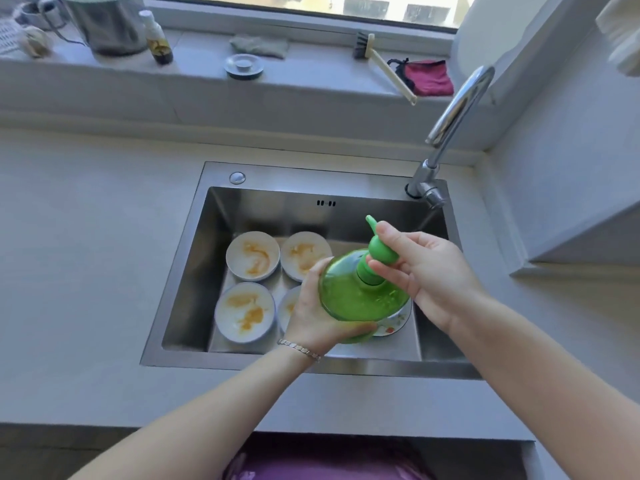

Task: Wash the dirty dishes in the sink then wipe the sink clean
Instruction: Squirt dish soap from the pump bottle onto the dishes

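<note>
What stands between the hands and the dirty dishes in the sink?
The green soap bottle, held by the left hand and right hand; it hides most of the floral plate. The bowls lie mostly uncovered.

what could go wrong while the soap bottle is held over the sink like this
1. The left hand grips the tilted green soap bottle above the flowered plate; a slip could drop it onto the dishes.
2. The right hand pinches the pump head, whose nozzle points toward the back wall of the sink, so soap may miss the stained bowls.
</note>
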